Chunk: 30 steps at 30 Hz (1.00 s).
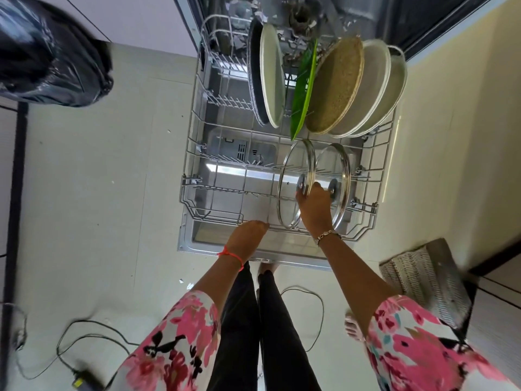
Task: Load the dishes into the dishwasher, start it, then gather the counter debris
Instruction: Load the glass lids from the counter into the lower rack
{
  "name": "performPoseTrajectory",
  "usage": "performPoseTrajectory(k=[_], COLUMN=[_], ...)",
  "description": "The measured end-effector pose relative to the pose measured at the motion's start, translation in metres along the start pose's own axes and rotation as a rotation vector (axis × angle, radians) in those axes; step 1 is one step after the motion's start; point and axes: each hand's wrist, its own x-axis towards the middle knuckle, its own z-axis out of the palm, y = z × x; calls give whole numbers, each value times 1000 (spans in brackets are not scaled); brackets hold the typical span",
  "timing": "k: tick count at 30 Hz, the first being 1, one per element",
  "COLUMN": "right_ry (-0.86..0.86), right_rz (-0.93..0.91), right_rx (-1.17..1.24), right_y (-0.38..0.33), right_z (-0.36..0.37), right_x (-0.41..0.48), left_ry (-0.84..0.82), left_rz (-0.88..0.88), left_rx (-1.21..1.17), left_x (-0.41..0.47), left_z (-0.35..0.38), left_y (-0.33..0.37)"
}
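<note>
Over the pulled-out lower rack [220,219], right hand [313,204] pinches the knob of a glass lid [293,165], standing it on edge between tines beside a second lid [338,165]. Left hand [248,235] curls over the front rail, likely steadying it. Plates [335,83] stand upright behind.

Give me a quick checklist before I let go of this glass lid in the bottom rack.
1. Left glass lid upright on edge: ok; right hand holds it at the knob.
2. Clear of second glass lid: ok, a gap shows.
3. Lid seated between tines: cannot tell.
4. Rear plates standing on edge: ok.
5. Lower rack steadied: ok, left hand rests on its front rim.
6. Floor behind your feet: not ok, a cable loops there.
</note>
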Motion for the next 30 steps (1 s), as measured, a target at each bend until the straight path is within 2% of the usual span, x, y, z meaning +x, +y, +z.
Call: performPoseTrajectory(k=[7, 11, 15, 18, 21, 27, 30], right_ry=[-66, -145, -209, -221, -193, -90, 3], right_rz=[-48, -160, -361, -479, -726, -905, -942], right_rx=[57, -109, -429, -548, -696, -690, -648], right_y=[-14, -56, -131, -202, -269, -418, -490], right_z=[-27, -66, -107, -127, -129, -97, -75], right_x=[-32, -63, -97, -130, -151, -169, -172], left_ry=[-73, -45, 75, 217, 344, 602, 671], left_rz=[15, -33, -128, -182, -183, -274, -300], left_rx=[-26, -56, -114, -116, -51, 54, 74], left_x=[-27, -63, -120, -169, -207, -267, -302], left_z=[-31, -88, -166, -221, -265, -356, -412], left_y=[-4, -2, -7, -19, -45, -158, -222])
